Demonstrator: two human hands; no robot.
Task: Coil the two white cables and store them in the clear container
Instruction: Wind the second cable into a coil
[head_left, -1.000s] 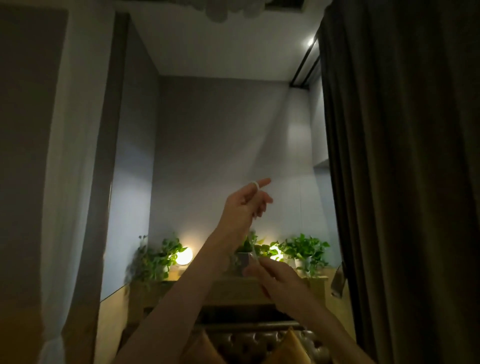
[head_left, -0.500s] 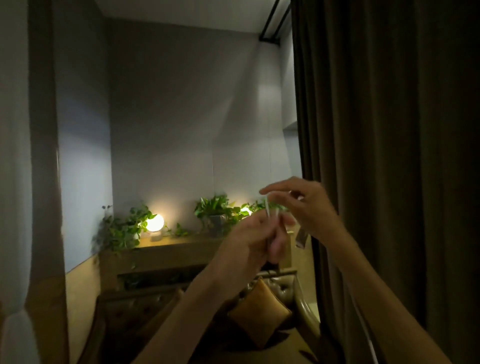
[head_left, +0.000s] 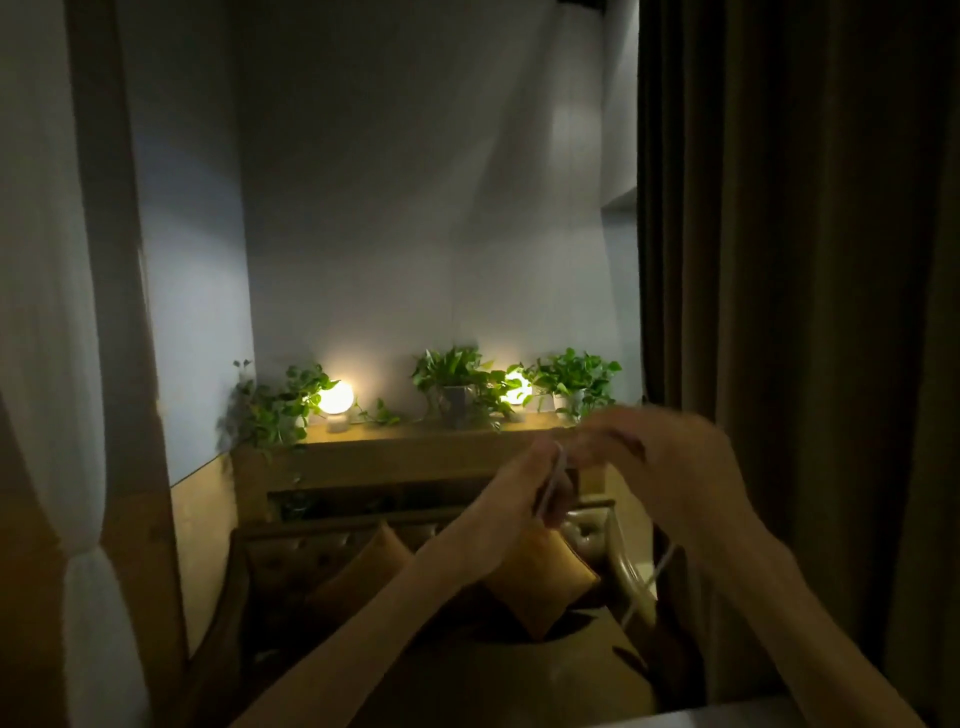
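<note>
Step in hand: the person is winding a white cable (head_left: 555, 480) into a coil, both hands raised in front of the chest, above the sofa (head_left: 519, 670).

Left hand (head_left: 511, 506): closed around the loops of the cable; the white strands cross its fingers and it works as the core of the coil.

Right hand (head_left: 657, 467): blurred by motion, fingers curled; I think it pinches the free part of the cable, but the picture is too soft to be sure.

Loose end: a thin white line (head_left: 647, 584) hangs down under the right wrist toward the sofa arm.

Clear container: not visible from here, and the second cable neither.

How to do it well: keep the left hand quiet and let the right one bring each turn over it, every loop of the same size, lying next to the last one and not crossing. Let the hanging end slide freely, so it does not twist or catch on the cushion (head_left: 540, 582).

Risk: the room is dim, only two lamps (head_left: 336, 398) on the shelf, so loops must be checked by touch.
</note>
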